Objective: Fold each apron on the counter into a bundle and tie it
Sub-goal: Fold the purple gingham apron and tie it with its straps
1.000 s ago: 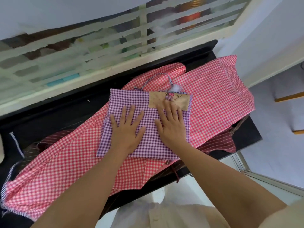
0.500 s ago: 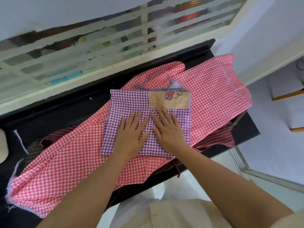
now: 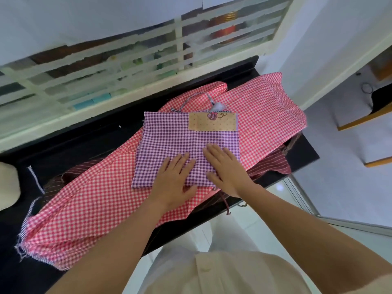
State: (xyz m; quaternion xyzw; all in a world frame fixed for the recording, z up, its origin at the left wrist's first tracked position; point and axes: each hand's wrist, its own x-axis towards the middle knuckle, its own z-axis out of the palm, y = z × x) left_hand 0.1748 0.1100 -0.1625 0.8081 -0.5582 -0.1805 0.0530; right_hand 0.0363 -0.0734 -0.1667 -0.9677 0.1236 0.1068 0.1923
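**Desk:** What lies toward the counter's left end?

**Operator:** On my feed, a striped tie cord trails over the black counter. Just beside it starts a red checked apron, spread loosely along most of the counter's length, its near edge hanging over the front edge.

**Desk:** And the apron being folded?

**Operator:** The purple checked apron sits folded into a flat square on top of the red one, about mid-counter. A tan patch shows at its far right corner.

**Desk:** Hands?

**Operator:** I see the left hand lying palm-down on the square's near edge, fingers straight and spread, grasping nothing. The right hand rests the same way on the near right corner, flat and released. The two are close together but not touching.

**Desk:** Anything further right?

**Operator:** A maroon striped apron pokes out from under the red one near the counter's right end.
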